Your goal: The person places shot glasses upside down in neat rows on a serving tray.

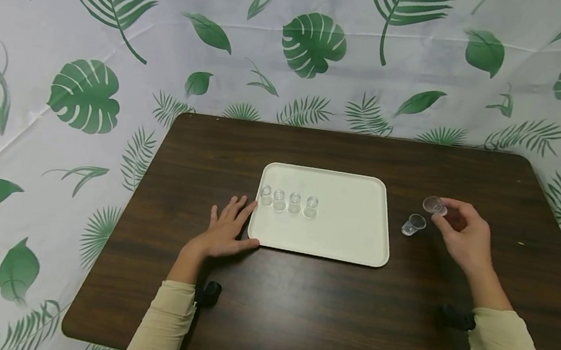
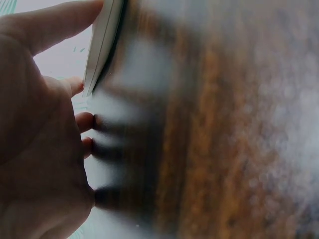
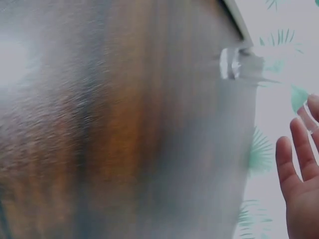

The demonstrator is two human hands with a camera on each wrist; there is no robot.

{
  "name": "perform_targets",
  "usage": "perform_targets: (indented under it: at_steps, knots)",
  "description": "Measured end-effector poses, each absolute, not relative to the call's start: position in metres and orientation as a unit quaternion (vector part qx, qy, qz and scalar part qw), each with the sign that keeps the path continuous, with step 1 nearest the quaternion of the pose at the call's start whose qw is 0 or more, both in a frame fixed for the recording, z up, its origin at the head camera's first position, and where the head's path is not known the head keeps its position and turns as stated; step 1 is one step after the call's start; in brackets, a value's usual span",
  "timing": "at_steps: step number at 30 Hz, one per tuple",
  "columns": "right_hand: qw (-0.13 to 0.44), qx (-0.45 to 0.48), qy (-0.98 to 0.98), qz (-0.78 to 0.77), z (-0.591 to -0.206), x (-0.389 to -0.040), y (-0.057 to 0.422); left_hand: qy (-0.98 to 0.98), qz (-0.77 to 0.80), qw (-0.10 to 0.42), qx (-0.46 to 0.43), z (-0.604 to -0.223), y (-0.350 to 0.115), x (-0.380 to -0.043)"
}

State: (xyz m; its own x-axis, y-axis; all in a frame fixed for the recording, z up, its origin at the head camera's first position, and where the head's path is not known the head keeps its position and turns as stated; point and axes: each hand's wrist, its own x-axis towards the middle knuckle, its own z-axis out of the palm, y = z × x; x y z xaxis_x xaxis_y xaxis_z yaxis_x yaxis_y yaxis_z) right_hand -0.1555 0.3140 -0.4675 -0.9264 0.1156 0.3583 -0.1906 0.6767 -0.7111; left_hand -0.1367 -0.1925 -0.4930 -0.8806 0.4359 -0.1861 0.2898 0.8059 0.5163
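Note:
My right hand pinches a small clear shot glass between thumb and fingers, over the table to the right of the tray. The glass is tilted, and its wide rim faces left. Just below and left of it, another shot glass stands upright on the table. My left hand rests spread at the left end of a white tray, thumb touching the near left corner. In the left wrist view, the thumb lies against the tray's rim. Several shot glasses stand upside down in a row on the tray's left half.
The dark wooden table carries the tray near its middle. Behind and to the left hangs a white cloth printed with green leaves. A dark wrist camera sits under the left wrist.

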Motion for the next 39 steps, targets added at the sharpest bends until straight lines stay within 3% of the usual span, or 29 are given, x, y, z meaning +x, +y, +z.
perform_targets:
  at_steps: [8,23,39]
  knots:
    - [0.224,0.107,-0.896,0.369,-0.445,-0.161,0.294,0.937,0.250,0.148,0.193,-0.492,-0.191,-0.136]
    - [0.201,0.228,-0.925,0.229,-0.413,-0.163,0.239,0.937,0.248,0.153,0.193,-0.496,-0.193,-0.139]
    - [0.139,0.351,-0.920,0.101,-0.430,-0.178,0.180,0.935,0.258,0.148,0.191,-0.491,-0.192,-0.137]
